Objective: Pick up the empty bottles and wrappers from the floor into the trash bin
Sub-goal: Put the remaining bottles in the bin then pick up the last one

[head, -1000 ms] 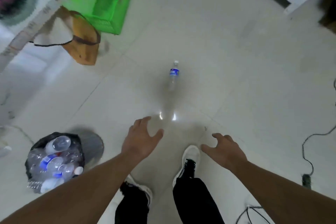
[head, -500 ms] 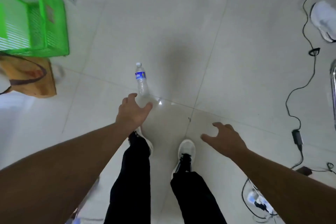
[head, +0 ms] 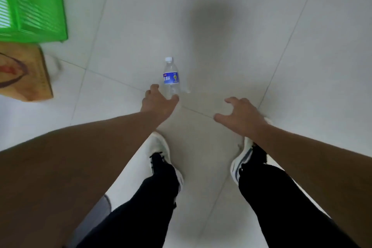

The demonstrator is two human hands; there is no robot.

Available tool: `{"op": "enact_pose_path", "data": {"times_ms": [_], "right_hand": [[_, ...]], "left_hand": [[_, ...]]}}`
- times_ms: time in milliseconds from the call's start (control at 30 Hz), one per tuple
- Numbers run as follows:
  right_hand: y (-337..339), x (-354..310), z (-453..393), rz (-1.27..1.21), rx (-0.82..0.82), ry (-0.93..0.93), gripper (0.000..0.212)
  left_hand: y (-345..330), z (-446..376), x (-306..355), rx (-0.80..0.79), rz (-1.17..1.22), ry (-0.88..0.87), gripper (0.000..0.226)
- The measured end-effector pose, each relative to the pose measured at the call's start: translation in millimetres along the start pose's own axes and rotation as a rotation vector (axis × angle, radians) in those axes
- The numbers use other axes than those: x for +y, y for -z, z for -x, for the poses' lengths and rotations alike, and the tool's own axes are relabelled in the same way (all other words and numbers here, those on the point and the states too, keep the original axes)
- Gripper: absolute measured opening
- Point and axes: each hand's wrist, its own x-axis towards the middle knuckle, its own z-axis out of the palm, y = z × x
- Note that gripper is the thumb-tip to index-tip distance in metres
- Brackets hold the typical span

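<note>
A clear plastic bottle (head: 171, 77) with a blue label and a white cap lies on the pale tiled floor, cap pointing away from me. My left hand (head: 159, 102) reaches down at its base, fingers spread on either side of the bottom end, and is not closed on it. My right hand (head: 240, 116) hovers to the right with its fingers curled apart and holds nothing. The trash bin is out of view.
A green plastic crate (head: 34, 4) stands at the upper left, with a tan cardboard box (head: 24, 74) in front of it. My two feet in white shoes (head: 161, 151) stand just behind my hands. A grey shape (head: 96, 213) shows at the lower left.
I have stepped forward and the bottle now sits closer. My left hand has reached its base. The trash bin, the cables and the shelves have left the view.
</note>
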Motion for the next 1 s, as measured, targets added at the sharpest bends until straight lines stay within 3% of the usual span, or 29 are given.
{"op": "enact_pose_path", "data": {"times_ms": [133,300,500,700,867,1000], "right_hand": [[-18,4,-118,0.049,0.01,0.036,0.089],[-16,18,-177,0.106,0.017,0.09,0.086],[58,1,-83,0.142,0.034,0.108,0.074],[163,-73,30,0.18,0.035,0.194,0.067],[224,-159,97,0.107,0.11,0.409,0.052],[231,-211,155,0.084,0.083,0.604,0.048]], "left_hand": [[-71,-91,-2,-0.002,0.079,0.073,0.087],[-105,-127,1,0.181,0.088,0.095,0.05],[-26,-17,4,0.101,0.314,-0.036,0.053],[89,102,27,0.138,0.512,-0.061,0.056],[160,172,42,0.224,0.469,-0.17,0.063],[185,222,42,0.324,0.419,-0.244,0.061]]}}
